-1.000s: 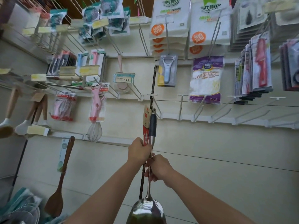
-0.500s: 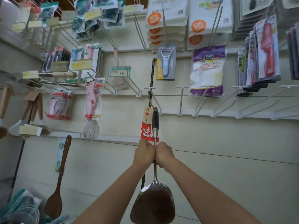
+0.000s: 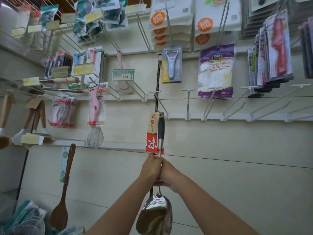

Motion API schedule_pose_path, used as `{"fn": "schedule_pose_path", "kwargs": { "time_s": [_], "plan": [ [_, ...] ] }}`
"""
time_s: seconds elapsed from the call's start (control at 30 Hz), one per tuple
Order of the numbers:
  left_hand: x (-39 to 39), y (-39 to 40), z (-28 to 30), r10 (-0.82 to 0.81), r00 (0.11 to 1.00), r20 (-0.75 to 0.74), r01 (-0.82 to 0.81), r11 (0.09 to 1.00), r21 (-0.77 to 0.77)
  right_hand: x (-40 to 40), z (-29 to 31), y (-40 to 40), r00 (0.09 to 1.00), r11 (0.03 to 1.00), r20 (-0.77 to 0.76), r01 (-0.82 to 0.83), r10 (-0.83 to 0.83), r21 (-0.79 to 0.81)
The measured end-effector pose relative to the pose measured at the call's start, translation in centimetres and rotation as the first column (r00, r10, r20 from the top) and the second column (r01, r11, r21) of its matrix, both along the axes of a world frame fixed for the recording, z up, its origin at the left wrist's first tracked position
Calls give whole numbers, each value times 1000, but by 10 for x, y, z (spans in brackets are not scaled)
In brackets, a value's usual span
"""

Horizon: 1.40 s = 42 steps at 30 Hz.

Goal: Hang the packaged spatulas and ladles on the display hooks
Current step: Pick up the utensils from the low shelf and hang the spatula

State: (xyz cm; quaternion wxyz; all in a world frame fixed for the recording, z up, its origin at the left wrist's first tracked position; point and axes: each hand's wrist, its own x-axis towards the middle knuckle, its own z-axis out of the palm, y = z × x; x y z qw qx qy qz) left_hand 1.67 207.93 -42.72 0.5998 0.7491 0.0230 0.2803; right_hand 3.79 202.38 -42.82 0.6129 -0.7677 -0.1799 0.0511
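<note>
L hand [image 3: 151, 168] + R hand [image 3: 169, 173] grip spatula [image 3: 160, 133] shaft | handle top at hook [image 3: 160, 106]

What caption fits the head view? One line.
Both hands, left hand and right hand, lift a steel spatula to a hook.

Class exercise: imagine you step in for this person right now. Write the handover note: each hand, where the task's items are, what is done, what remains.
Left hand: grips the shaft of the metal spatula, just below its red tag.
Right hand: grips the same shaft, pressed against the left.
Spatula: held upright, blade down, black handle top at the tip of the white display hook.
Whether the hanging loop is on the hook cannot be told.
Already hanging: a wooden spatula at lower left.
Left: confirm the handle is seated on the hook, push it back, release, then hang any other packaged utensils.
</note>
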Motion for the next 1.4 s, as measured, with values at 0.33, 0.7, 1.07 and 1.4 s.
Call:
{"fn": "schedule_pose_path", "kwargs": {
  "time_s": [0.33,0.7,1.07,1.4],
  "plan": [
    [14,-20,-10,-30,999,-26,31,999,39,1,-7,-36,990,988,126,83,-67,-131],
    [35,-58,-54,-83,989,-119,91,994,65,11,-41,-92,988,986,116,116,-102,-117],
    [55,-126,-134,-211,954,-215,205,978,-50,25,-106,-167,988,981,13,155,-155,-119],
    [76,-140,-247,-242,883,-401,237,969,-63,43,-216,-189,976,972,-143,137,-165,-190]
  ]
}}
